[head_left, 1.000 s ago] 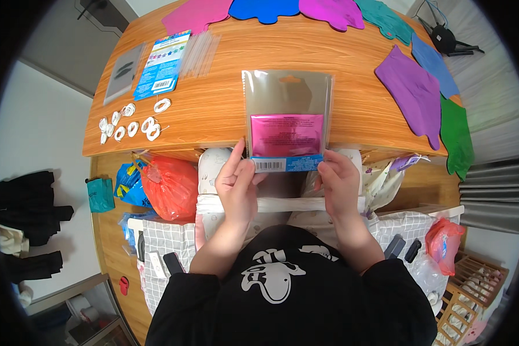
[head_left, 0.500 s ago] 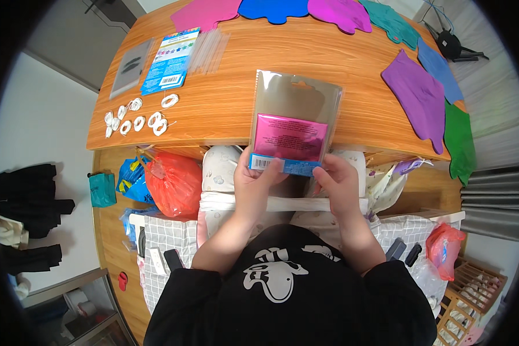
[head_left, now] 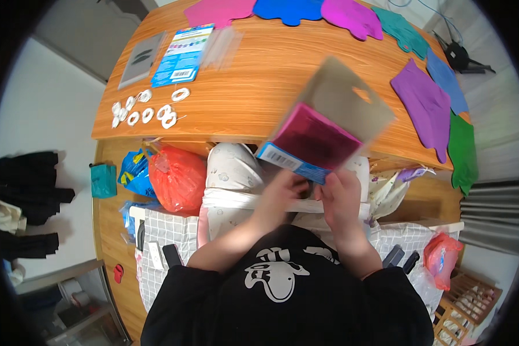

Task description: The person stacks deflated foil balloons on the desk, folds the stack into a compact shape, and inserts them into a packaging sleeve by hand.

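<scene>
A clear flat package [head_left: 343, 81] with a hang hole at its top is tilted to the right over the table's near edge. Inside it sits a shiny pink packet [head_left: 317, 137], and a blue and white label strip runs along the bottom. My right hand [head_left: 341, 199] grips the package at its lower right corner, thumb on the front. Just below the label, my left hand [head_left: 279, 196] is smeared by motion with its fingers curled. Whether it still touches the package cannot be made out.
On the wooden table [head_left: 248, 109], several white string coils [head_left: 147, 115], a blue printed card [head_left: 181, 57], clear strips [head_left: 220, 47] and a clear sleeve [head_left: 139, 57] lie at left. Coloured cutouts, such as a purple one [head_left: 424, 104], line the far and right edges. A red bag [head_left: 179, 179] hangs below.
The package has tilted clockwise and swung to the right. My left hand has come off its lower left edge and moved right. My right hand keeps its grip. The view has shifted slightly.
</scene>
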### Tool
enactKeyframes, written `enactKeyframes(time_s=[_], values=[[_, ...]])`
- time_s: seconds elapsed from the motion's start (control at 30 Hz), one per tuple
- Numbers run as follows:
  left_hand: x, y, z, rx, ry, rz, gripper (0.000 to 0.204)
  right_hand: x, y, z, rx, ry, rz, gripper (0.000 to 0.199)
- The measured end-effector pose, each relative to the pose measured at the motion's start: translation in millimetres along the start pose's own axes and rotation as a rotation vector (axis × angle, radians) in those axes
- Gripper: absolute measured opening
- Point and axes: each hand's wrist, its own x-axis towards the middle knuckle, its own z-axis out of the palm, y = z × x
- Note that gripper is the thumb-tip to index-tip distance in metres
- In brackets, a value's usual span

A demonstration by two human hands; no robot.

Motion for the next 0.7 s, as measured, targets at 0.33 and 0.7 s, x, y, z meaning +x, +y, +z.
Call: enactKeyframes(time_s=[0.33,0.7], values=[[-34,43,-66,0.449,0.165,-0.317,0.012,-24,45,11,-0.105,-0.013,-0.134,0.008],[-116,169,-240,1.767,0.761,-0.086,0.014,2,36,-49,-0.254,0.051,-0.310,0.016]])
